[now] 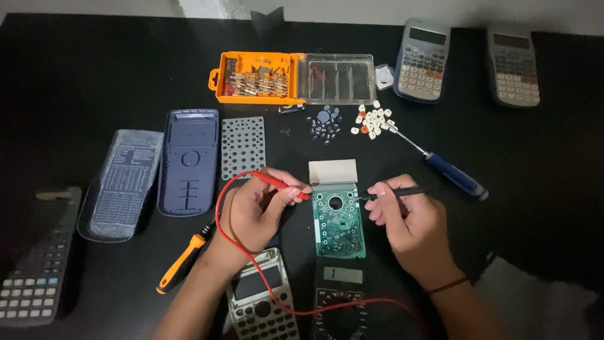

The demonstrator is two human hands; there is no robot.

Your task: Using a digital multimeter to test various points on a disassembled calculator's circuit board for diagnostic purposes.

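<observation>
**Two probes meet on a green circuit board**

The left hand (255,211) pinches the red probe (280,182) between closed fingers, its tip touching the left edge of the green circuit board (340,223). The right hand (409,220) grips the black probe (393,192) the same way, tip on the board's right upper edge. The board lies on a black table (75,75), above a dark multimeter (340,302). A blue screwdriver (450,173) and an orange bit case (255,77) lie farther back.
</observation>
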